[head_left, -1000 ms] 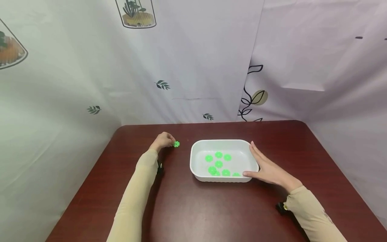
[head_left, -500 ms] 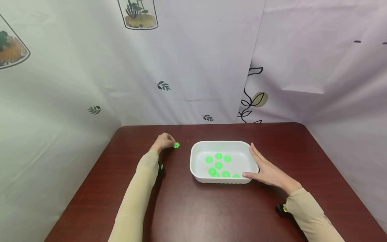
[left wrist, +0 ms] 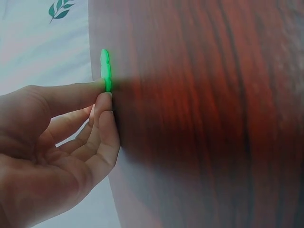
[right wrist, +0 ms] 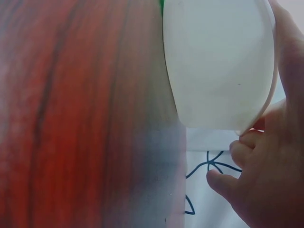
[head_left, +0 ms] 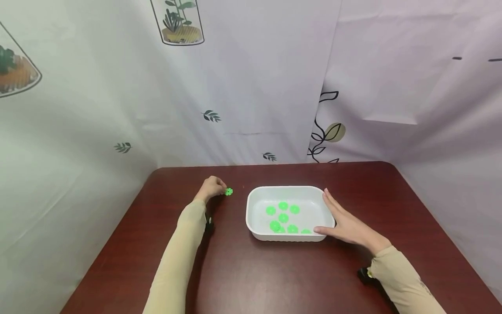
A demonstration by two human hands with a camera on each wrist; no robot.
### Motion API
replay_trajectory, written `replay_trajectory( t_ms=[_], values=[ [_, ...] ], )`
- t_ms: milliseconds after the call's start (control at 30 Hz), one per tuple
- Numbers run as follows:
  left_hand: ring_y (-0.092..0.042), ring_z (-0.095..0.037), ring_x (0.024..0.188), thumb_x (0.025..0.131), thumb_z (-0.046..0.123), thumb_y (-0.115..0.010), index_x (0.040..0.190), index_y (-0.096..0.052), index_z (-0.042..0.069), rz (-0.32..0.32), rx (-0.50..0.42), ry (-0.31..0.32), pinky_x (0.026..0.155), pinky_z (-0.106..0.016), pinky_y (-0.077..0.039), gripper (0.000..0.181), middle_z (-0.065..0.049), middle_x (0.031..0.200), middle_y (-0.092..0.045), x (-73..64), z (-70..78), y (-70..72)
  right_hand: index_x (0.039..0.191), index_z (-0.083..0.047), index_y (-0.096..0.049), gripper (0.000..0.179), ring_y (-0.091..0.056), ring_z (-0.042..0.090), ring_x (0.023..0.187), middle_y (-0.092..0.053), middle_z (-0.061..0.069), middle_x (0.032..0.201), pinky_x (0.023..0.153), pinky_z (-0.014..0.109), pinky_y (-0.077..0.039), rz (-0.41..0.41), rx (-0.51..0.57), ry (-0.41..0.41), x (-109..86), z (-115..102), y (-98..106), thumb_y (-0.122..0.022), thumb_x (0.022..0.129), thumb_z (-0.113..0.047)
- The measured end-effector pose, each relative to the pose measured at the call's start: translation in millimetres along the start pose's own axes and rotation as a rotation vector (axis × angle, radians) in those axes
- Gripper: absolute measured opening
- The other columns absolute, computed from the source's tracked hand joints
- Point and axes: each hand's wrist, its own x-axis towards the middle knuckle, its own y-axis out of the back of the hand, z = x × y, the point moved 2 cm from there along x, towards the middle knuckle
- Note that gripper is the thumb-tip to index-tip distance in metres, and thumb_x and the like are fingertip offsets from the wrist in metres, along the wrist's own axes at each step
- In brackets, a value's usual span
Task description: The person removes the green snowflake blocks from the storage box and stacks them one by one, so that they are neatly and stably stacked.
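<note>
Between the thumb and fingertips of my left hand [head_left: 212, 187] is a green flower-shaped plastic disc [head_left: 228, 191], left of the white basin [head_left: 313, 211]. In the left wrist view the pinched disc [left wrist: 106, 66] appears edge-on, sticking out past the fingertips over the table. My right hand [head_left: 351, 226] holds the right end of the basin, thumb over the near rim and fingers along the right side. Several more green discs [head_left: 283, 217] lie inside the basin, two of them overlapping near the front. The right wrist view shows the basin's outer wall [right wrist: 221, 61] beside the fingers.
The dark red-brown table [head_left: 251, 274] extends around the basin on every side. A pale printed curtain [head_left: 251, 87] hangs behind its back edge and at both sides. A small black device [head_left: 366, 275] sits at the right wrist.
The head view has tilted slightly, so the whole scene sits a little lower. Both hands keep their places, with the disc still pinched and the basin still held.
</note>
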Motion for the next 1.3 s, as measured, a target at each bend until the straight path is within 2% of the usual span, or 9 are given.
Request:
replay_trajectory(
  t_ms=[167, 333, 467, 600, 733, 867, 1067, 1300],
  values=[
    [-0.063, -0.022, 0.081, 0.094, 0.006, -0.066, 0.102, -0.071, -0.004, -0.005, -0.065, 0.005, 0.078, -0.036, -0.054, 0.014, -0.013, 0.094, -0.068, -1.4, -7.3, 2.2, 0.162, -0.008, -0.006, 0.116, -0.017, 0.041, 0.15, 0.0, 0.013, 0.169, 0.112, 0.059, -0.031, -0.006, -0.001, 0.001, 1.9, -1, -4, -0.073, 0.084, -0.06],
    [-0.062, -0.019, 0.076, 0.098, 0.01, -0.066, 0.111, -0.067, -0.005, 0.006, -0.156, 0.03, 0.074, -0.032, -0.054, 0.02, -0.015, 0.098, -0.067, -6.1, -15.1, 4.4, 0.162, -0.005, -0.007, 0.116, -0.017, 0.04, 0.15, -0.001, 0.014, 0.168, 0.112, 0.058, -0.031, -0.012, 0.0, 0.009, 2.9, -2, -8, -0.073, 0.084, -0.061],
    [-0.064, -0.018, 0.078, 0.097, 0.015, -0.067, 0.117, -0.065, -0.002, 0.036, -0.128, 0.008, 0.075, -0.032, -0.053, 0.026, -0.014, 0.102, -0.068, -6.6, -8.0, 6.4, 0.161, -0.004, -0.007, 0.117, -0.016, 0.04, 0.15, 0.0, 0.013, 0.169, 0.113, 0.058, -0.03, -0.024, 0.003, 0.011, 2.6, -2, -10, -0.073, 0.084, -0.061],
    [-0.067, -0.028, 0.09, 0.096, 0.017, -0.068, 0.121, -0.065, -0.002, 0.047, -0.101, -0.077, 0.081, -0.037, -0.053, 0.031, -0.016, 0.108, -0.069, -2.3, 18.4, 8.4, 0.161, -0.004, -0.007, 0.116, -0.015, 0.041, 0.151, 0.001, 0.012, 0.169, 0.113, 0.059, -0.029, -0.013, 0.015, 0.012, 2.6, -3, -8, -0.074, 0.084, -0.059],
    [-0.065, -0.034, 0.102, 0.096, 0.019, -0.069, 0.123, -0.066, 0.0, 0.023, -0.078, -0.149, 0.088, -0.043, -0.052, 0.033, -0.016, 0.11, -0.068, -2.0, 51.1, 5.9, 0.161, -0.004, -0.007, 0.116, -0.015, 0.041, 0.151, 0.0, 0.014, 0.168, 0.113, 0.059, -0.029, -0.011, 0.012, 0.006, 1.7, -3, -6, -0.074, 0.084, -0.059],
    [-0.063, -0.03, 0.104, 0.094, 0.02, -0.071, 0.12, -0.068, 0.004, -0.009, -0.053, -0.218, 0.09, -0.044, -0.051, 0.031, -0.013, 0.11, -0.069, -4.9, 81.0, -1.9, 0.162, -0.005, -0.006, 0.117, -0.015, 0.042, 0.15, 0.0, 0.016, 0.168, 0.113, 0.06, -0.03, -0.011, 0.011, 0.0, -0.1, -2, -7, -0.074, 0.084, -0.06],
    [-0.063, -0.025, 0.104, 0.094, 0.021, -0.072, 0.118, -0.069, 0.007, -0.098, -0.03, -0.328, 0.087, -0.041, -0.052, 0.029, -0.009, 0.11, -0.069, -10.3, 121.5, -16.6, 0.162, -0.007, -0.005, 0.116, -0.014, 0.042, 0.15, 0.002, 0.013, 0.169, 0.113, 0.061, -0.028, -0.007, 0.017, 0.004, 0.7, -2, -2, -0.074, 0.084, -0.059],
    [-0.066, -0.017, 0.098, 0.093, 0.019, -0.074, 0.117, -0.07, 0.007, -0.219, 0.101, -0.472, 0.086, -0.032, -0.052, 0.027, -0.004, 0.105, -0.07, -25.2, 160.2, -43.0, 0.162, -0.006, -0.006, 0.116, -0.009, 0.04, 0.152, 0.002, 0.014, 0.168, 0.113, 0.062, -0.026, -0.015, 0.002, 0.004, 1.0, -1, 2, -0.075, 0.084, -0.058]
  ],
)
